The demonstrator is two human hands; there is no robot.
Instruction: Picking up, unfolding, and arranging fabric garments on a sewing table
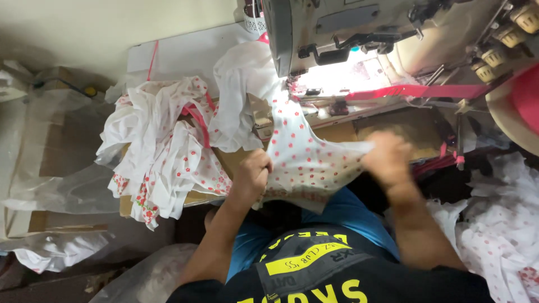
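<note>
White red-dotted fabric piece (306, 160) held taut at the grey industrial sewing machine (348, 28).
Left hand (251, 175) is clamped on the fabric's near-left edge, fingers curled shut on it; right hand (387, 157) is blurred, fingers apparently pinched on the right corner. Far end of the fabric is fed under the machine head, at the surface's middle. Heap of matching dotted pieces (163, 151) is piled at the surface's left edge; red binding tape (415, 91) is run along the machine bed.
</note>
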